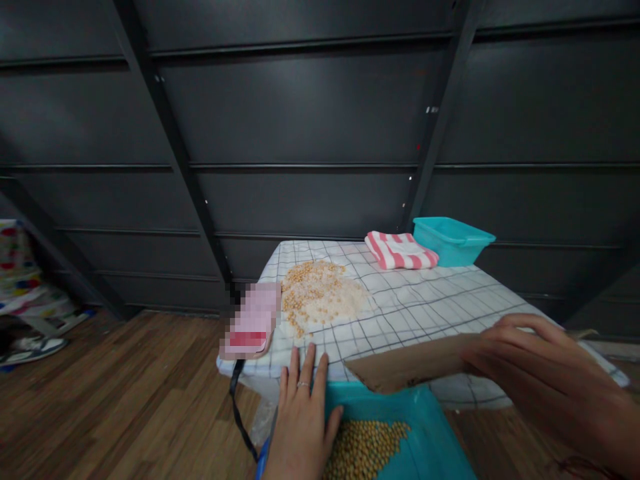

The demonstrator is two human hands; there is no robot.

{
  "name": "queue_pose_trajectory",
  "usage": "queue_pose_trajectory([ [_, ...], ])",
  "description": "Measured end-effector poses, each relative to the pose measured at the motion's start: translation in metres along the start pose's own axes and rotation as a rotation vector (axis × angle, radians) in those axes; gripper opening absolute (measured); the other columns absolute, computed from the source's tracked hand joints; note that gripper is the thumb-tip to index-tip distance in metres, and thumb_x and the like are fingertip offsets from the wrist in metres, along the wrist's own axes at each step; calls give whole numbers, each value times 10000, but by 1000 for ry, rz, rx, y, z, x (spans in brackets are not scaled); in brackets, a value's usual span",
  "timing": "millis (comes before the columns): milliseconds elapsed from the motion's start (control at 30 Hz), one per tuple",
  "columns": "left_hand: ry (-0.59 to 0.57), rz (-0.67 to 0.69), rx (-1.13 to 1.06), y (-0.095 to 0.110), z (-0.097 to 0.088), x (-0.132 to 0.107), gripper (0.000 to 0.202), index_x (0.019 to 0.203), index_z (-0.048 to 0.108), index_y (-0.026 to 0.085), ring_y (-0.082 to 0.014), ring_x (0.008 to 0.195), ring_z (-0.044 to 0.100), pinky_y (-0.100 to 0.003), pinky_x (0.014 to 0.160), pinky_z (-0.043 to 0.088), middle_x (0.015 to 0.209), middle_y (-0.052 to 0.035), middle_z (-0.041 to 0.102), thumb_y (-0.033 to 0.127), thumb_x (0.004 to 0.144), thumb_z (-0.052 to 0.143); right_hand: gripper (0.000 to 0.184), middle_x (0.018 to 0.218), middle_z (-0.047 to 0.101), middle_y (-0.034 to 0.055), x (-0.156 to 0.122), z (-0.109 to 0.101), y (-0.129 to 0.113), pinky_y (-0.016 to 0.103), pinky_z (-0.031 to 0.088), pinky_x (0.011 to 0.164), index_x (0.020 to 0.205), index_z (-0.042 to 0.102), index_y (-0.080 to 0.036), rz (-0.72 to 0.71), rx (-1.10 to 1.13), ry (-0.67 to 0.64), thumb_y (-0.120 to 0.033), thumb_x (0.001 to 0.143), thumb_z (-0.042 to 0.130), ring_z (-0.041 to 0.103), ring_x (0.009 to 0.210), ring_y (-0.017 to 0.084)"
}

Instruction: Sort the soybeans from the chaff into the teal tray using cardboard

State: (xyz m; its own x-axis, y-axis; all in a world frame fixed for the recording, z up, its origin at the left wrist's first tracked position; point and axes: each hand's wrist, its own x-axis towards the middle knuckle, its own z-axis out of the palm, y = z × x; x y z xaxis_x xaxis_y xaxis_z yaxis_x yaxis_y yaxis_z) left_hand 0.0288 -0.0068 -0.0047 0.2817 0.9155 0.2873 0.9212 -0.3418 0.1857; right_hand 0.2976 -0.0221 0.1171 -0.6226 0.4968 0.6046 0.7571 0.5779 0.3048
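Observation:
My left hand (303,417) grips the far left rim of a teal tray (425,440) at the table's near edge, fingers over the rim and resting on the checked cloth. The tray holds a heap of yellow beans (363,450). My right hand (545,383) is closed on the right end of a flat brown cardboard piece (407,370), which lies across the near edge of the table above the tray. Farther back on the cloth lies a spread pile of mixed beans and white grains (320,293).
The small table carries a white checked cloth (425,307). At its far end sit a folded red-and-white striped towel (400,250) and an empty teal bin (453,240). A blurred pink object (253,320) with a black strap lies at the left edge. Dark metal wall behind, wooden floor left.

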Motion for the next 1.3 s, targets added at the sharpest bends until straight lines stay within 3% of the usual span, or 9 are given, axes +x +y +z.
queue_pose_trajectory([
  [133,-10,7,-1,0,-5,0,547,1305,379,224,-383,1289,190,-621,950,310,1425,-112,297,211,765,466,280,671,550,-8,9,7,12,340,382,694,835,539,-215,-72,-64,-63,-34,823,326,486,640,143],
  [333,-51,0,-18,2,-13,2,509,1233,473,302,-408,1275,211,-638,922,324,1421,-102,314,163,743,497,238,674,589,22,27,19,33,322,382,688,860,556,-150,-177,-285,53,-30,823,354,507,662,147],
  [633,-89,-23,-41,4,-22,3,565,1270,428,286,-407,1273,163,-632,937,304,1433,-123,258,160,727,517,172,713,616,27,68,27,30,315,358,694,876,564,-160,-169,-238,152,-76,825,423,519,706,159],
  [767,-44,-70,-18,0,-15,-1,578,1313,368,224,-403,1272,144,-620,953,290,1437,-167,204,189,750,496,181,713,617,18,100,55,36,296,343,693,877,565,-160,-166,-151,220,-80,833,409,514,703,143],
  [933,5,-26,4,-12,-1,-5,648,1352,280,243,-413,1273,119,-646,938,287,1441,-151,192,261,749,517,201,708,606,27,127,99,49,306,328,710,882,566,-145,-124,-129,277,-67,827,390,500,709,149],
  [1100,-15,-4,36,-16,1,-4,672,1354,274,237,-433,1261,163,-660,913,309,1428,-158,227,272,733,529,265,764,620,27,128,120,52,323,314,734,938,558,-157,-95,-85,322,-35,806,364,498,736,155],
  [1300,-67,-24,33,-10,1,0,666,1332,332,212,-457,1248,194,-671,903,303,1413,-178,252,283,705,544,265,722,603,7,117,116,55,339,321,774,949,555,-171,-122,-29,398,-57,794,372,502,726,151],
])
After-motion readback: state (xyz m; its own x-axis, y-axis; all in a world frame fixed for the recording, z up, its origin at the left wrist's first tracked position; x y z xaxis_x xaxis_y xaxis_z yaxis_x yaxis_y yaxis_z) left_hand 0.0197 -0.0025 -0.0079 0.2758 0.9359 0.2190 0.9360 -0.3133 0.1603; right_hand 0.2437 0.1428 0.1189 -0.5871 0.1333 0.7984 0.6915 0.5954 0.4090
